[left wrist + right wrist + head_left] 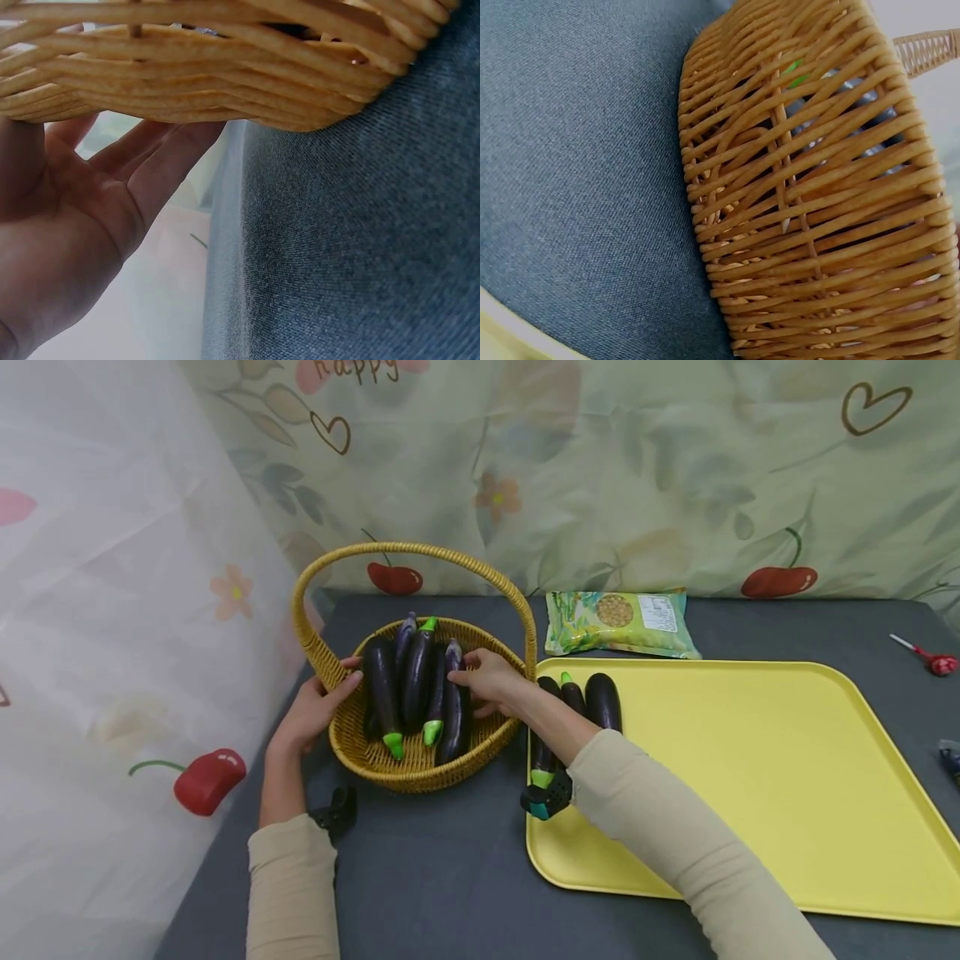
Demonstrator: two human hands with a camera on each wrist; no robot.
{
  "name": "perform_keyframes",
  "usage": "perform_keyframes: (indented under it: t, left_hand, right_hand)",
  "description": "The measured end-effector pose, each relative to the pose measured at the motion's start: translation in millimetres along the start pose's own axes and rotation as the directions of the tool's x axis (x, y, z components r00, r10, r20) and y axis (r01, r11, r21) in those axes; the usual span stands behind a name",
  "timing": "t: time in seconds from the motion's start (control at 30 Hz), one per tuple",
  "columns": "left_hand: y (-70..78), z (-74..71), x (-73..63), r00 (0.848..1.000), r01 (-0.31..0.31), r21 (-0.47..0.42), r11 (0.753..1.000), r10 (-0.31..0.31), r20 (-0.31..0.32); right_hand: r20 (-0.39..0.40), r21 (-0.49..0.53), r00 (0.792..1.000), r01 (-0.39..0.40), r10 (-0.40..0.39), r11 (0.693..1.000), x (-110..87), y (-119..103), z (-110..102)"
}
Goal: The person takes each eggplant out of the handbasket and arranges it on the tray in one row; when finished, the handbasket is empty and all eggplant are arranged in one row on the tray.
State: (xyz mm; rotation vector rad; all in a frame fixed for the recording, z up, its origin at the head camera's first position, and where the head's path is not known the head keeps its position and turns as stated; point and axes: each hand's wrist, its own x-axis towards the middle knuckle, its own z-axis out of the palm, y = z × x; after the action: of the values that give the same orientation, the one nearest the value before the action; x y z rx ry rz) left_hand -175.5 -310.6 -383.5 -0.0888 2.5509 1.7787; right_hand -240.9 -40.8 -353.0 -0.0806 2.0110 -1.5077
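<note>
A wicker basket with a tall arched handle holds several dark purple eggplants, some with bright green caps. My left hand grips its left rim near the handle's foot, thumb over the edge. In the left wrist view, the fingers reach behind the woven wall. Inside the basket at the right, my right hand holds the rightmost eggplant, thumb on its upper part and the other fingers along its far side. The right wrist view shows mostly the basket's outer weave, with that hand nearly all hidden.
Right of the basket lies a yellow tray, with a few more eggplants at its left end, partly under my right forearm. Behind the tray is a green food packet. A red lollipop lies at the far right. A printed curtain hangs behind.
</note>
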Motion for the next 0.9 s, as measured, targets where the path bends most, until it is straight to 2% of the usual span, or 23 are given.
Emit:
perform_keyframes:
  t: [0.23, 0.4, 0.67, 0.9]
  left_hand:
    - [-0.1, 0.2, -0.4, 1.000, 0.011, -0.005, 1.000, -0.011, 0.001]
    - [-0.9, -0.4, -0.7, 1.000, 0.016, -0.001, 1.000, -0.016, -0.002]
    - [-2.0, -0.9, 0.2, 1.000, 0.010, -0.007, 1.000, -0.010, 0.001]
    - [-1.5, -0.6, 1.1, 1.000, 0.005, -0.003, 1.000, -0.005, 0.003]
  right_hand:
    - [-0.066, 0.002, 0.993, 0.099, -0.099, 0.995, -4.1, -7.5, -2.2]
    - [-0.061, 0.019, 0.988, 0.141, -0.139, 0.990, -13.2, -18.9, -2.7]
    - [0.038, 0.080, 0.982, 0.180, -0.184, 0.980, -31.6, -34.4, -0.1]
    - [0.138, 0.061, 0.969, 0.197, -0.204, 0.978, -54.2, -39.0, -4.8]
